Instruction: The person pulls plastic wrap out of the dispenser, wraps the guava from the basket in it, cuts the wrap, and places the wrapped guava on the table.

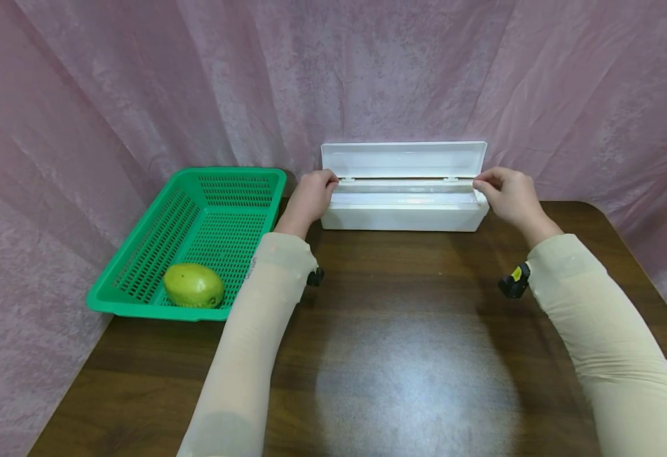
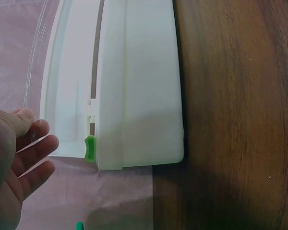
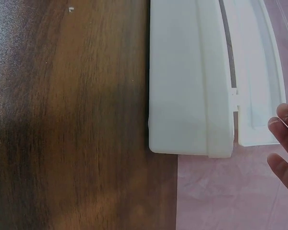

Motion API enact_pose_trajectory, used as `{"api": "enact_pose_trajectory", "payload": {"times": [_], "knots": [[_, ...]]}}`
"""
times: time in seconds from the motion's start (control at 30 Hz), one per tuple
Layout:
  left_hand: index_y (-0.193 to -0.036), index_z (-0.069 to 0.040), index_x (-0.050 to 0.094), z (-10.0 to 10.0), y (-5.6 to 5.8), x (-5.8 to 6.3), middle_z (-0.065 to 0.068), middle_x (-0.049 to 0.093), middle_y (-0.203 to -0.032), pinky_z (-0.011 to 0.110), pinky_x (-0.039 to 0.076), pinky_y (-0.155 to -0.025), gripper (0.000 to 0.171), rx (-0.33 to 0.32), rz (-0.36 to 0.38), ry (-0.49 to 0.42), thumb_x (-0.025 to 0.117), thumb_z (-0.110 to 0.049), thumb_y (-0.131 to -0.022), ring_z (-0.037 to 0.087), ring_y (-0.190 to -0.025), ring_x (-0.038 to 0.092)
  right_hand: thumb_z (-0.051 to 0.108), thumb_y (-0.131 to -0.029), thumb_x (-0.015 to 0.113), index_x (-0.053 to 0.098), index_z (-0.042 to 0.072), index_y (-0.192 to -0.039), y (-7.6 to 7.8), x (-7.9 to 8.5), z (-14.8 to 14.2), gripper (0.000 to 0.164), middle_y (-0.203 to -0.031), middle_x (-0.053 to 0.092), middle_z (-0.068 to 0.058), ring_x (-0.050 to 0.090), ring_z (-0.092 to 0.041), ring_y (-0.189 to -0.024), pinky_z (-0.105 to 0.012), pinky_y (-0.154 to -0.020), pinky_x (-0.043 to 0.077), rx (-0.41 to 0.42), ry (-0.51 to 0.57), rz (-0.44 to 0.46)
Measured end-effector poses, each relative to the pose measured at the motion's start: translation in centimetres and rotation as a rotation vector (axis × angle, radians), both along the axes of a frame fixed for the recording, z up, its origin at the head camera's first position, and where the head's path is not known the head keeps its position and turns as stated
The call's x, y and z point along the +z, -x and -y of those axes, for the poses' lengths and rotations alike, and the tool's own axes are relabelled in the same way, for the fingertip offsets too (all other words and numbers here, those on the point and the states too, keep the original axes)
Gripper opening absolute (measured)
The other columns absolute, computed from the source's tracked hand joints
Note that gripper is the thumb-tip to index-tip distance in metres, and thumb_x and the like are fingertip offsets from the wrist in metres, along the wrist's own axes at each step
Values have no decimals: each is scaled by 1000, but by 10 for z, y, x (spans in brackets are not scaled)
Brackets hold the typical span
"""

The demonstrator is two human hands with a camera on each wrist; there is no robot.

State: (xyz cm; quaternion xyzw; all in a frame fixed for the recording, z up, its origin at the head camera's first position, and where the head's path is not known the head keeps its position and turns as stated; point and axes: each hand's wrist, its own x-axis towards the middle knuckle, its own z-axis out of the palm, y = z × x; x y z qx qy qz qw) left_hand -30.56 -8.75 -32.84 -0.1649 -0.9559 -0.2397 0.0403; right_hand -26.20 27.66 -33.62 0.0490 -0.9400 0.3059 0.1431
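"Your right sleeve (image 1: pixel 619 355) and left sleeve (image 1: pixel 242 362) lie closest, both pale, both nearer to you than the white box (image 1: pixel 402 220). Where have you got your hands?"

"You have your left hand (image 1: pixel 310 195) at the box's left end and your right hand (image 1: pixel 510 195) at its right end. Your left thumb and forefinger pinch clear film (image 2: pixel 30 64), your other left fingers loosely bent and spread. You pinch the film with your right thumb and fingertips too, though your right thumb hardly shows in the wrist view."

"And the box itself?"

"You have it on the brown table (image 1: pixel 413 355), just in front of the pink curtain (image 1: pixel 396 76). Its lid (image 1: pixel 402 160) stands open at its back, and a small green slider (image 2: pixel 90 148) sits by its left end."

"What else can you see around it?"

"To the box's left you have a green basket (image 1: pixel 139 309); inside, nearer to you than the box, lies a yellow-green fruit (image 1: pixel 193 285)."
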Motion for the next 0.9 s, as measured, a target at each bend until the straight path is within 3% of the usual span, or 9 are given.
{"api": "enact_pose_trajectory", "payload": {"times": [0.2, 0.53, 0.9], "knots": [[-117, -5, 62, -1, -1, 1, 9, 64, -118, 36, 48, -92, 26, -5, -4, 0, 48, -18, -100, 25, -108, 59, 31, -96, 54, 65, 0, -107, -1, 2, 0, 35, -101, 66, -21, 54, -23, -82, -18, -62, 38, -8, -5, 16], [-116, -5, 62, -1, -2, 5, 10, 64, -117, 37, 48, -92, 26, -5, -5, -10, 48, -19, -100, 26, -107, 59, 31, -95, 54, 66, 1, -106, -5, 8, 1, 34, -101, 66, -22, 52, -18, -77, -16, -59, 36, -9, 7, 4], [-116, -5, 63, 0, -2, 7, 10, 65, -115, 36, 49, -90, 26, -11, -15, -35, 49, -19, -99, 25, -104, 60, 32, -97, 51, 65, 1, -109, -5, 10, 1, 36, -105, 65, -21, 53, -24, -85, -17, -61, 38, -15, 8, 35]]}}
